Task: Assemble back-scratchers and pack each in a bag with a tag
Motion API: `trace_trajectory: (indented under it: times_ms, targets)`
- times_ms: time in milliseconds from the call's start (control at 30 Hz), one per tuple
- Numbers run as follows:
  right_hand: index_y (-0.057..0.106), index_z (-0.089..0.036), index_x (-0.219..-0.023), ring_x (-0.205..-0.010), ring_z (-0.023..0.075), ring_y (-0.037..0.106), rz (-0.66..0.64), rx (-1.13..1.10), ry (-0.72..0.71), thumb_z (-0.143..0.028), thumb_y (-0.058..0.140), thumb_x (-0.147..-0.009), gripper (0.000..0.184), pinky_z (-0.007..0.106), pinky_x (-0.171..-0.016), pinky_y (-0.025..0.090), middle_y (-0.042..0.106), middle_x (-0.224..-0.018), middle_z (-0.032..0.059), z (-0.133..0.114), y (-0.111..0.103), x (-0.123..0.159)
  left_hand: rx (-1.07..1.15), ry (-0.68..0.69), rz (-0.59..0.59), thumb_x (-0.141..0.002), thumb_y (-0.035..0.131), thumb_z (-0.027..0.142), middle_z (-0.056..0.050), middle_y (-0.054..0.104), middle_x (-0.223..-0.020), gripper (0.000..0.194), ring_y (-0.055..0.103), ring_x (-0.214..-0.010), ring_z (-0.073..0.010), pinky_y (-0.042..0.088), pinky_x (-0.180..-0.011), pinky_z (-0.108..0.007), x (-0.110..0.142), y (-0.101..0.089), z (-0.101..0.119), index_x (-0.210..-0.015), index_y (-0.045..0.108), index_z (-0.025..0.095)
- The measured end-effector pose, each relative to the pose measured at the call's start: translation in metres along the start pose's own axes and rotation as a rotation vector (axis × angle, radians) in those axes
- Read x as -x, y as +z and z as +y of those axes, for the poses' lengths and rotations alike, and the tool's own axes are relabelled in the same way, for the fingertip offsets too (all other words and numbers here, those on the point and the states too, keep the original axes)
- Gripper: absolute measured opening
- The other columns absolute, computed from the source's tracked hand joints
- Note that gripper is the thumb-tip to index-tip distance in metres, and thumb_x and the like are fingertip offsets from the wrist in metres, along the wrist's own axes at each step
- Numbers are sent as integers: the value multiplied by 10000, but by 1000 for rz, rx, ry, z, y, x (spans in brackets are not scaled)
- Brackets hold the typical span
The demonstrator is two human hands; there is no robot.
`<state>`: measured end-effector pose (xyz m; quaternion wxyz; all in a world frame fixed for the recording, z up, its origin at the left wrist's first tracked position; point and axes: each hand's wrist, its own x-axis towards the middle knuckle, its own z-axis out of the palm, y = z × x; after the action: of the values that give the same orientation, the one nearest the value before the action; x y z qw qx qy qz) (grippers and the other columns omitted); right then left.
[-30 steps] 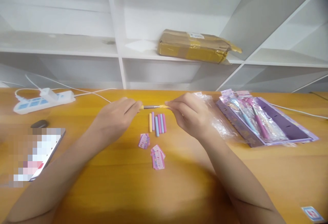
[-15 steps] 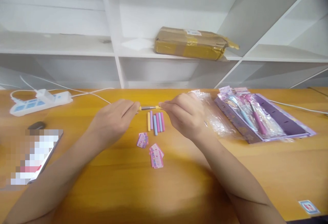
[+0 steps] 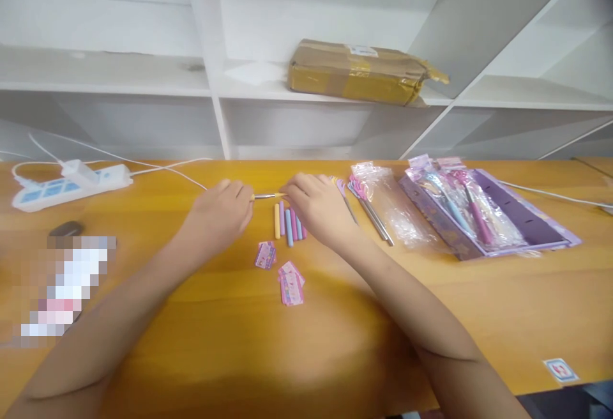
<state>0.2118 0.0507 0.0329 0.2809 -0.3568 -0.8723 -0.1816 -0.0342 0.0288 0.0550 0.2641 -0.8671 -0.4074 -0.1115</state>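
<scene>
Between my two hands, level above the back of the desk, is a slim metal rod with yellow ends (image 3: 264, 196). The closed fingers of my left hand (image 3: 221, 208) grip its left end. My right hand (image 3: 316, 202) pinches the right end, and its fingers hide the tip. Just below lie several coloured sticks (image 3: 289, 227) in yellow, purple, blue and pink, side by side and partly covered by my right hand. Several metal rods with pink and purple curled heads (image 3: 371, 210) rest to the right of that hand. Small pink printed cards (image 3: 292, 286) and purple ones (image 3: 265, 255) lie nearer to me.
Clear plastic wrapping (image 3: 407, 214) lies beside a purple box (image 3: 522, 214) holding bagged pink and blue handled items. On the left are a white power strip (image 3: 71, 184), cables and a dark mouse (image 3: 67, 229). A taped cardboard box (image 3: 357, 74) sits on the shelf behind.
Both hands have shifted slightly left with the rod between them. My right hand has turned over and lowered, uncovering the rods with curled heads on its right.
</scene>
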Motion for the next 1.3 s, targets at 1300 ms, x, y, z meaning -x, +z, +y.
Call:
trace_trajectory:
  times_ms: [1300]
  targets:
    - [699,-197,-1167,-920,241,620,-183,116,151,-65,442,-1040,315,349,-797,334,743,-1081,90,90,27,23,272,-114,14,-1119,456,393,-81,776,-1049,342,699,-990,-254,498,-813,-351,7,63,-89,-1180,761,251]
